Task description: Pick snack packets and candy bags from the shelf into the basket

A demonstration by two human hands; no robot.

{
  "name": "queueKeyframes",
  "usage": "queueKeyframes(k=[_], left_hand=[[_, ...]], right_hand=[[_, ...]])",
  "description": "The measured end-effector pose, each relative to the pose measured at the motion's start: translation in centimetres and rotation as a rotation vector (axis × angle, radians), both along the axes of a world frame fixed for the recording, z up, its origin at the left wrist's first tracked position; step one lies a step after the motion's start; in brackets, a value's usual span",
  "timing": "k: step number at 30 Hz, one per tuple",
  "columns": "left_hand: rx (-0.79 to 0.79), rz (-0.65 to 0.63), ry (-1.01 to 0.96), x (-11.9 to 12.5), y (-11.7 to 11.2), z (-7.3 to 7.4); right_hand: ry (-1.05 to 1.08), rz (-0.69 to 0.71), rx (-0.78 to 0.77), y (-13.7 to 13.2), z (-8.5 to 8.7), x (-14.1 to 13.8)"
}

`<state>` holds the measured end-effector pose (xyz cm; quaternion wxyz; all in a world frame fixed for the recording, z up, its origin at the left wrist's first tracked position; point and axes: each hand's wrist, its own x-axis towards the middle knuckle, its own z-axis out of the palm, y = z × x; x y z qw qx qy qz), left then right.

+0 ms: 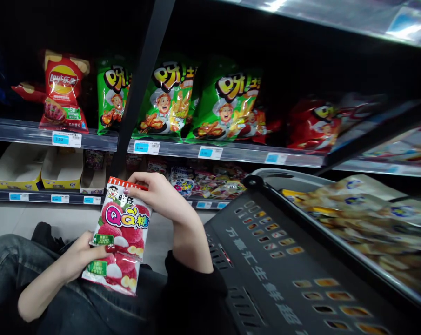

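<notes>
Over my lap, two overlapping bags of QQ gummy candy, the front one (124, 218) and another (117, 274) showing below it, face me with lychee pictures. My left hand (79, 258) is closed on their lower left side, thumb across the front. Closed at the red-striped top edge of the front bag is my right hand (154, 193), its thumb on the front and the other fingers behind. A grey shopping basket (266, 265) stands just right of my right arm, with several tan snack packs (367, 228) in it.
Ahead, a shelf holds a red Lay's chip bag (63, 93), several green snack bags (227, 107) and blurred red bags (315, 123). On the lower shelf are open cartons (20, 165) and small candy bags (210, 184). A dark upright post (135, 83) divides the shelving.
</notes>
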<state>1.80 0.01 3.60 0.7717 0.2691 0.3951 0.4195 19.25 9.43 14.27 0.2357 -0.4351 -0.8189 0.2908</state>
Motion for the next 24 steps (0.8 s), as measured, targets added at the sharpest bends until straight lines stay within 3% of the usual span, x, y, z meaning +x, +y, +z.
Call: queueKeyframes(k=[3,6,10,16,18,21,24], left_hand=[[-0.025,0.095,-0.06,-0.2,0.2,0.0],[-0.003,0.113,-0.075,-0.4,0.5,0.2],[-0.027,0.141,0.035,-0.3,0.8,0.5],[-0.033,0.182,0.093,-0.1,1.3,-0.1],[-0.022,0.194,0.101,-0.1,1.5,-0.1],[-0.028,0.168,0.104,-0.3,1.6,0.1],[-0.031,0.166,0.058,-0.3,1.7,0.5]], right_hand=[[-0.069,0.088,0.005,-0.5,0.3,-0.3],[-0.168,0.11,0.063,-0.6,0.1,-1.2],[-0.251,0.106,0.112,-0.2,-0.7,-2.6],[-0.246,0.137,0.048,1.1,-2.5,-3.3],[-0.229,-0.029,0.038,2.9,-3.2,-2.2],[-0.38,-0.483,0.064,6.9,-4.3,1.0],[-0.524,-0.724,0.077,11.3,-5.9,4.6]])
